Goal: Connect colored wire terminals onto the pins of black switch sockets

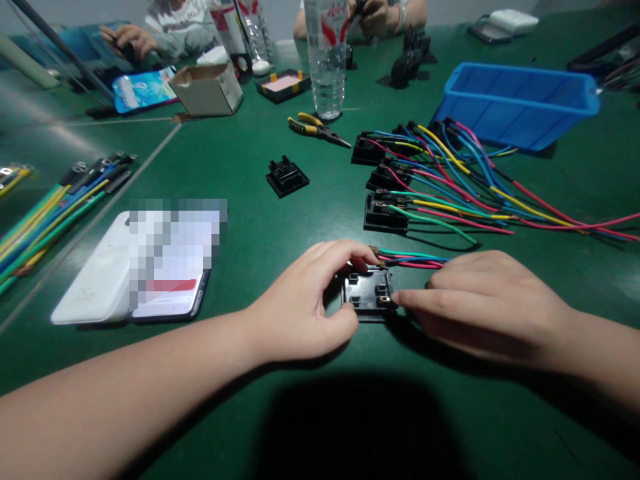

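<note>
My left hand [305, 300] is closed around the left side of a black plastic housing [367, 287], thumb at its lower corner and fingers over its far edge. The housing lies on the table with its slotted side up. A small brass terminal [385, 300] shows in one slot on the right. Right beside it is the index fingertip of my right hand [490, 307], whose other fingers are curled and partly hidden; what they hold cannot be made out. Green, red and blue wires [415, 259] with metal ends run along the housing's far edge towards my right hand.
Several wired housings [387, 212] lie beyond my hands, near a blue bin [520, 107]. A loose housing [287, 176], pliers [320, 129] and a water bottle [329, 73] stand mid-table. Two phones [95, 273] and bundled wires [65, 213] lie left. Other people's hands [133, 41] work opposite.
</note>
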The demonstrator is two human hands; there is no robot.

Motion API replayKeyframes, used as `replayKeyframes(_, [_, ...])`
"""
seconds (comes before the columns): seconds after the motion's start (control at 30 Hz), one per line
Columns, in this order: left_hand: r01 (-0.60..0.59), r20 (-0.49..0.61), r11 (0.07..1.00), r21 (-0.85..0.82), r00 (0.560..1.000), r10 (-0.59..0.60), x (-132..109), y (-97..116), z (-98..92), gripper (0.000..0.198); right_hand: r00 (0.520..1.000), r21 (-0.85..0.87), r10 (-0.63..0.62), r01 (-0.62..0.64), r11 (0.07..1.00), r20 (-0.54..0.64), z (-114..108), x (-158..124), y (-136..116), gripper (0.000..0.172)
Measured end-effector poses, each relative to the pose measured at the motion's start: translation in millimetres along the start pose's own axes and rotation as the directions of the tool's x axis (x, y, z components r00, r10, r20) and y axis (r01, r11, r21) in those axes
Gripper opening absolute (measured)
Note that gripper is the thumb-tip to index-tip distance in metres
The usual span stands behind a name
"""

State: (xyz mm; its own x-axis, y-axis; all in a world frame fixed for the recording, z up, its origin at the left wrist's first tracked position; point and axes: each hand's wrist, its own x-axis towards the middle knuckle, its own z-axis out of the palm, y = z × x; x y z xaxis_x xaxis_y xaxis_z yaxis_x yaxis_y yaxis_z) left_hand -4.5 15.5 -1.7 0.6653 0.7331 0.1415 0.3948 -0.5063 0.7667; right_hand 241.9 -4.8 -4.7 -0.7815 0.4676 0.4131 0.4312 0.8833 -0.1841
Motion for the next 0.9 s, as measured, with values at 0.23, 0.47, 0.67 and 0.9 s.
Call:
replayKeyframes(0.23, [0.015,-0.002,1.000,0.007,1.000,-0.015,1.2,1.0,0.3,0.046,1.000,-0.017,-0.011,0.011,1.000,0.001,-0.8,0.2,-1.7,0.016])
replayKeyframes(0.47, [0.010,-0.004,1.000,0.015,1.000,-0.010,1.6,1.8,0.1,0.046,1.000,-0.026,-0.017,0.017,1.000,0.002,-1.1,0.7,-3.0,0.016])
replayKeyframes(0.67, [-0.003,-0.005,1.000,0.010,1.000,0.003,0.7,1.0,-0.2,0.045,1.000,-0.034,-0.002,0.003,0.999,0.024,-1.7,-0.2,-3.9,0.016])
replayKeyframes(0.9, [0.012,-0.002,1.000,0.006,1.000,-0.012,0.6,0.1,0.3,0.044,0.999,-0.082,-0.002,0.005,0.997,0.040,-2.3,1.8,-5.3,0.016])
